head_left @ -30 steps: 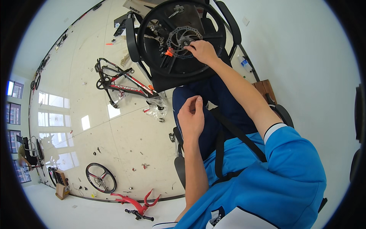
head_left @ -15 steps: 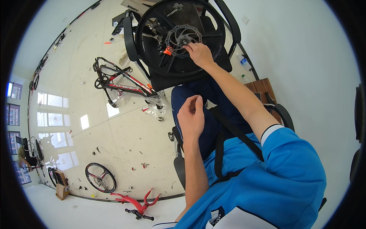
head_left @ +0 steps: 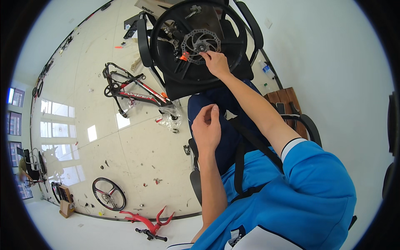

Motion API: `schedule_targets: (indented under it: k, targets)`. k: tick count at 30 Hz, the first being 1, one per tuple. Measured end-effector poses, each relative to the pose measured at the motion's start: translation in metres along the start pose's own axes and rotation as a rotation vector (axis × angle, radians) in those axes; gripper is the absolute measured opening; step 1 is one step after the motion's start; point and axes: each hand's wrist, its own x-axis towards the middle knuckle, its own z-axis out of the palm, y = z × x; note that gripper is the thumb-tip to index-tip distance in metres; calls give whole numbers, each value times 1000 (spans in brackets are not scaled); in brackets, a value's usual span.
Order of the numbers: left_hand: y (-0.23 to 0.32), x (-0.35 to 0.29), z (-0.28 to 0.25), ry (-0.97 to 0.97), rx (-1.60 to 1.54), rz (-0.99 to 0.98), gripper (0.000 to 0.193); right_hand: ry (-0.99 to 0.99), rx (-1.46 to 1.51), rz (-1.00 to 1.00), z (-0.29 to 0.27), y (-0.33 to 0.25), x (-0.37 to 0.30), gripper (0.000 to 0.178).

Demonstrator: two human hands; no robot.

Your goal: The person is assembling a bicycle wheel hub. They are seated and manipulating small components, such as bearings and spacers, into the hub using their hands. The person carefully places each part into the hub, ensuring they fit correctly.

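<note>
A black bicycle wheel lies on the seat of a black armchair in front of me. At its centre is a silver disc brake rotor with a hub. My right hand reaches over the wheel, its fingertips pinched at the rotor just below the hub. Whatever those fingertips grip is too small to make out. Above my lap, my left hand has its thumb pressed against curled fingers; the inside of the grip is hidden. An orange piece sits left of the rotor, beside a metal part.
On the floor to the left lies a black and red bicycle frame with plastic wrap. Farther down are another wheel, a red fork-like part and small scattered parts. A wooden stool stands at my right, near a bottle.
My right hand has shifted slightly left and down, from beside the hub to just below it. My left hand keeps nearly the same pose.
</note>
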Motion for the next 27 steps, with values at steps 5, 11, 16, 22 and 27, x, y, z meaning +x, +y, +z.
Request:
schedule_targets:
  k: [5,11,16,22,27]
  targets:
    - [3,0,1,-5,7,3,30,-92,59,28,-6,-1,4,38]
    - [5,-1,2,-15,-10,-18,30,-112,41,-19,-12,1,5,37]
    - [3,-1,3,-12,0,-12,30,-136,34,-93,-19,1,8,36]
    - [4,-2,6,-21,-15,-14,30,-185,8,-373,-33,5,6,34]
    - [8,-3,4,-21,-3,-15,30,-324,3,-221,-75,8,56,40]
